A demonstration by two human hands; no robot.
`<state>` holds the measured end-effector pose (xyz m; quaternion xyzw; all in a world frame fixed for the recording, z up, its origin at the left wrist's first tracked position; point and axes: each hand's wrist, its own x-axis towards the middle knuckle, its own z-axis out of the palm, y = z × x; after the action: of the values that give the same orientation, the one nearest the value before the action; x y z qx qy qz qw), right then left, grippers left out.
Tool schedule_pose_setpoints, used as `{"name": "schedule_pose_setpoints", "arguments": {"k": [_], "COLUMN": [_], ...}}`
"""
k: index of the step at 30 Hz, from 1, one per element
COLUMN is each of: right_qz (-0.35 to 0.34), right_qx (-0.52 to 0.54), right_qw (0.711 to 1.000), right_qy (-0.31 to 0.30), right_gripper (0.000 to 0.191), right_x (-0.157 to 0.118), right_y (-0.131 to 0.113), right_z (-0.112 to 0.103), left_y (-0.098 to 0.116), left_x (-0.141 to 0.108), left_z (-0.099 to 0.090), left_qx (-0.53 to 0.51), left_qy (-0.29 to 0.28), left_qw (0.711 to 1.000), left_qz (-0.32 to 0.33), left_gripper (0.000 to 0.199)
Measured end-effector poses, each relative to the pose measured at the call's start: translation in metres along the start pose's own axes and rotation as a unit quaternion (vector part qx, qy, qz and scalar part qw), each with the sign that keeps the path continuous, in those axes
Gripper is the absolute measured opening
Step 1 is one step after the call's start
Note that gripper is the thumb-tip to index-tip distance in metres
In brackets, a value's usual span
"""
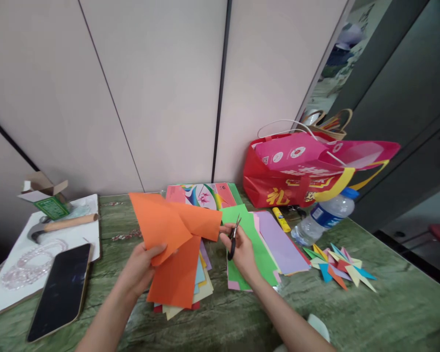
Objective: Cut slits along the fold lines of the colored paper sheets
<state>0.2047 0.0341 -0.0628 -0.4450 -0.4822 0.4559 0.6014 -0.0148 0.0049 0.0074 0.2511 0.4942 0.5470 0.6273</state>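
My left hand (141,266) pinches a large folded orange sheet (161,222) by its lower edge, thumb on top. The sheet is raised above the table, over another orange piece (176,286) and a pile of coloured papers (205,288). Black-handled scissors (233,239) are in my right hand (242,249), blades pointing up and apart from the bulk of the sheet. The fingertips of that hand are at the sheet's right end. Green paper (253,244) lies under my right hand, beside purple paper (282,244).
A red bag (271,186), a water bottle (324,217), a yellow glue stick (281,220) and folded paper stars (339,266) are on the right. At the left are a phone (62,291), a hammer (66,225) and a small green box (51,206).
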Motion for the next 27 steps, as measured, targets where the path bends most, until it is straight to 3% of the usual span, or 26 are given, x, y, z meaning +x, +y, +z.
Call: {"name": "schedule_pose_setpoints", "arguments": {"k": [4,13,24,27], "right_qz": [0.009,0.002,0.022,0.015], "right_qx": [-0.006,0.011,0.048,0.034], "right_qw": [1.0,0.999,0.995,0.997], "right_qy": [-0.021,-0.044,-0.083,-0.064], "right_gripper": [0.038,0.04,0.035,0.035], "right_x": [-0.004,0.0,-0.01,-0.009], "right_y": [0.008,0.025,0.012,0.01], "right_z": [0.006,0.015,0.025,0.023], "left_y": [-0.01,-0.019,-0.025,-0.022], "left_x": [0.007,0.02,0.025,0.023], "left_z": [0.002,-0.001,-0.001,-0.001], "left_qx": [-0.022,-0.063,-0.027,-0.004], "left_qy": [-0.009,-0.03,-0.086,-0.087], "left_qw": [0.999,0.997,0.996,0.996], "left_qz": [-0.037,-0.041,-0.024,-0.008], "left_gripper": [0.02,0.046,0.021,0.017]}}
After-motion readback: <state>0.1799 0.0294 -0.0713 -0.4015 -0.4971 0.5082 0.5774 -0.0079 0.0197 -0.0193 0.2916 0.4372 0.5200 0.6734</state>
